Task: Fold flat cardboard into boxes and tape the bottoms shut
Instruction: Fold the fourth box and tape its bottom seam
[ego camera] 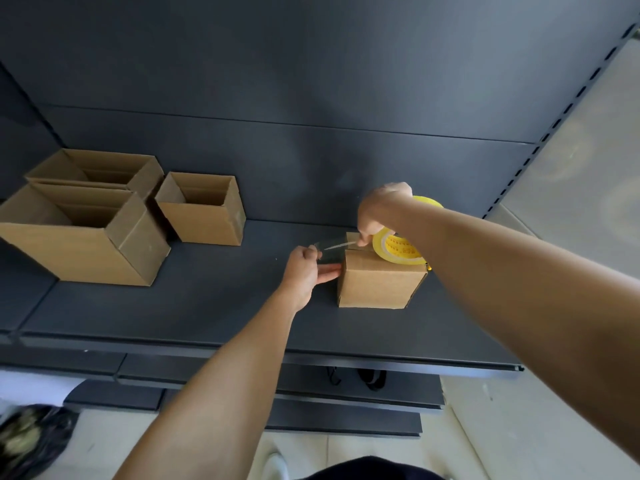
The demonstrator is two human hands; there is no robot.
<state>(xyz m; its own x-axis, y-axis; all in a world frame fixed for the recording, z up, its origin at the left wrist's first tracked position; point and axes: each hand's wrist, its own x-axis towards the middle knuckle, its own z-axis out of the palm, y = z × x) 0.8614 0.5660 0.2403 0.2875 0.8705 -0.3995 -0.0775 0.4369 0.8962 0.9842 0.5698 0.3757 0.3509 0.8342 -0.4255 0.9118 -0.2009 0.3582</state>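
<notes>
A small closed cardboard box [379,284] stands on the dark shelf [214,299], its flaps facing up. My right hand [379,211] grips a yellow-cored roll of clear tape [398,249] that rests on the box top. A strip of clear tape [332,247] runs from the roll leftwards past the box's top left edge. My left hand [304,271] pinches the free end of that strip, and its lower fingers reach towards the box's left side.
Three open-topped cardboard boxes stand at the left: a large one [86,251] in front, one [100,168] behind it, and a smaller one [204,209] to their right. Lower shelves [277,386] lie below, and a dark bag [31,441] sits on the floor at bottom left.
</notes>
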